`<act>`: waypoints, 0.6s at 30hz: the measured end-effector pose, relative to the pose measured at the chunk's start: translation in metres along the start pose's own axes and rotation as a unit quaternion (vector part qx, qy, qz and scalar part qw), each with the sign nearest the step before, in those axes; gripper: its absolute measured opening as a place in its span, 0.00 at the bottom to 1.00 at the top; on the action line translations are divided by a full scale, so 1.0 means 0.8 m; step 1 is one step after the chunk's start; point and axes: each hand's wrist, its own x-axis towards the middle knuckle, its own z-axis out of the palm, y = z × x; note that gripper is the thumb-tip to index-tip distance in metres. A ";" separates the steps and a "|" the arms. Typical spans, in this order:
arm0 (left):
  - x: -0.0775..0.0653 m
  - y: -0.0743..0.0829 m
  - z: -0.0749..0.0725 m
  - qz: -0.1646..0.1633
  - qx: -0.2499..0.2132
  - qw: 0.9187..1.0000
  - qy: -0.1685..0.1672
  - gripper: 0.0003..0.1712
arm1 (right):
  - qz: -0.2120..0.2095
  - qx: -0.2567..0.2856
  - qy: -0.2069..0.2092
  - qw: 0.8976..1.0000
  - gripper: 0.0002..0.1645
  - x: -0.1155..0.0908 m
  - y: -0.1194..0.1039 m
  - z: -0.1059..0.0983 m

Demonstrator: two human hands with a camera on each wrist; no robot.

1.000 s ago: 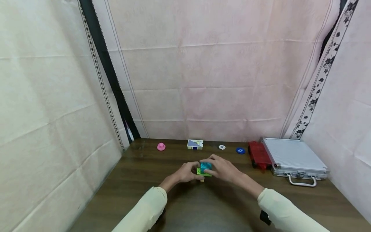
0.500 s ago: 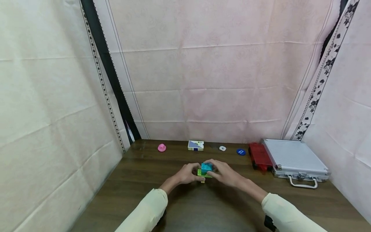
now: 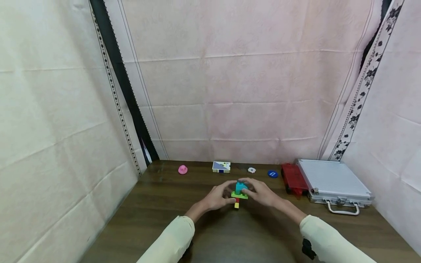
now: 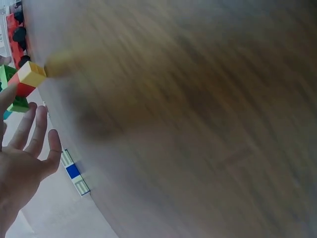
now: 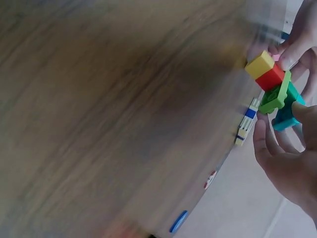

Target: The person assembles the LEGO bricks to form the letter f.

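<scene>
Between the two hands stands a stack of toy building bricks. It has a yellow brick lowest, a red brick above it, then a light-green piece and teal bricks on top. My left hand holds the stack from the left, its thumb at the red brick and the other fingers spread in the left wrist view. From the right, my right hand pinches the teal bricks, with the thumb on their near side and fingers behind.
Along the table's back edge lie a pink hat-shaped piece, a small printed box, a white disc and a blue disc. At the right, a red toy vehicle sits beside a silver case.
Both hands and the brick stack have shifted slightly to the right. More of the red and yellow bricks shows below the green piece, and the left thumb sits lower on the stack.
</scene>
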 end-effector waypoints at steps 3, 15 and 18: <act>0.004 0.005 0.003 0.007 0.001 1.000 0.001 0.39 | 0.013 0.002 0.005 1.000 0.22 0.001 0.007 -0.003; 0.009 0.004 0.009 -0.029 -0.001 1.000 0.011 0.36 | 0.041 0.023 -0.016 0.999 0.31 -0.003 0.024 0.001; 0.012 0.005 0.011 -0.041 0.008 0.999 0.015 0.37 | 0.045 0.024 -0.010 0.999 0.32 -0.003 0.026 0.002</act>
